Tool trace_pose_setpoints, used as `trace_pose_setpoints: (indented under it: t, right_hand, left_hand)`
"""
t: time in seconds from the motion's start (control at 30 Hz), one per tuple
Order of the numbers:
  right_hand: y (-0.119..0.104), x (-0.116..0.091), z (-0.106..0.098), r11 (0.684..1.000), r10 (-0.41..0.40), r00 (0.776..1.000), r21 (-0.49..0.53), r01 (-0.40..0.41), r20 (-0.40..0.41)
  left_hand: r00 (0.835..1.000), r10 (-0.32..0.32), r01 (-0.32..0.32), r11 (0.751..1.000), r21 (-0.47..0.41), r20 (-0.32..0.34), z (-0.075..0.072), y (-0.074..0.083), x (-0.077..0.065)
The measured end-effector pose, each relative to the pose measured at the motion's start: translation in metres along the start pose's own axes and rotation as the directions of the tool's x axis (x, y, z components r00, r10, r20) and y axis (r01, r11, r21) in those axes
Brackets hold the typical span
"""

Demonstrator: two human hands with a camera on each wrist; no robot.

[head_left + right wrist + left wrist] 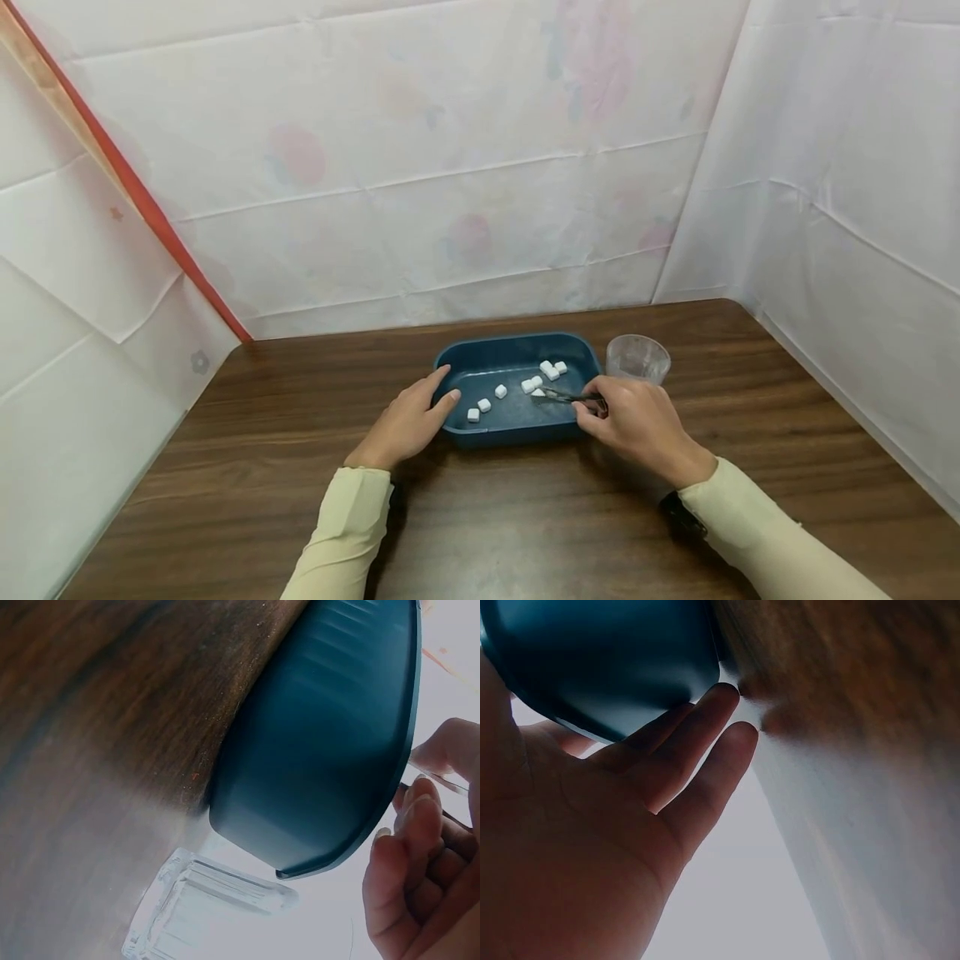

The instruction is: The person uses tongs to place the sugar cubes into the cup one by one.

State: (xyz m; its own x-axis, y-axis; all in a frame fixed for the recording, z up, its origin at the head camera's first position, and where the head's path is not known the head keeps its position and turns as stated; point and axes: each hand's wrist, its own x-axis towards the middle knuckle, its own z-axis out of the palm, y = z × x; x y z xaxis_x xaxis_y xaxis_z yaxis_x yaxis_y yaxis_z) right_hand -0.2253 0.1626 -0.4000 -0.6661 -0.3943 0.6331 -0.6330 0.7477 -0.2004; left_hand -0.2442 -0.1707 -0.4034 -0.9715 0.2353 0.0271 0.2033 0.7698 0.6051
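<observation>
A dark blue tray (491, 435) with raised walls holds several small white cubes (483, 406). My left hand (408, 421) holds its left end, the thumb over the rim; in the left wrist view the other fingers (705, 772) lie against the outer wall. At the tray's right end, my right hand (637, 417) pinches a pair of dark metal tweezers (567, 397). Their tips reach down to a white cube (537, 392) near the middle; whether they grip it, I cannot tell. In the right wrist view the tray wall (315, 750) hides the tips.
Just behind my right hand, a clear glass (637, 358) stands beside the tray's right end. The brown wood-grain table (300, 383) meets white sheets (360, 242) at the back and both sides. A red strip (150, 208) runs down the left corner.
</observation>
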Motion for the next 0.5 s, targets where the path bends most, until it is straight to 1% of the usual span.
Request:
trace_pose_setpoints:
  t: [0.3, 0.5]
  right_hand:
    - [-0.0013, 0.0013, -0.0019, 1.0, 0.025, 0.998, -0.018, -0.024, 0.058]
    - [-0.0002, 0.0003, -0.0013, 1.0, 0.008, 1.0, -0.011, -0.008, 0.027]
  left_hand:
    - [1.0, 0.003, -0.003, 1.0, -0.003, 0.002, -0.0008, 0.0007, -0.0001]
    - [1.0, 0.014, -0.014, 1.0, -0.007, 0.003, -0.0008, 0.0013, 0.0004]
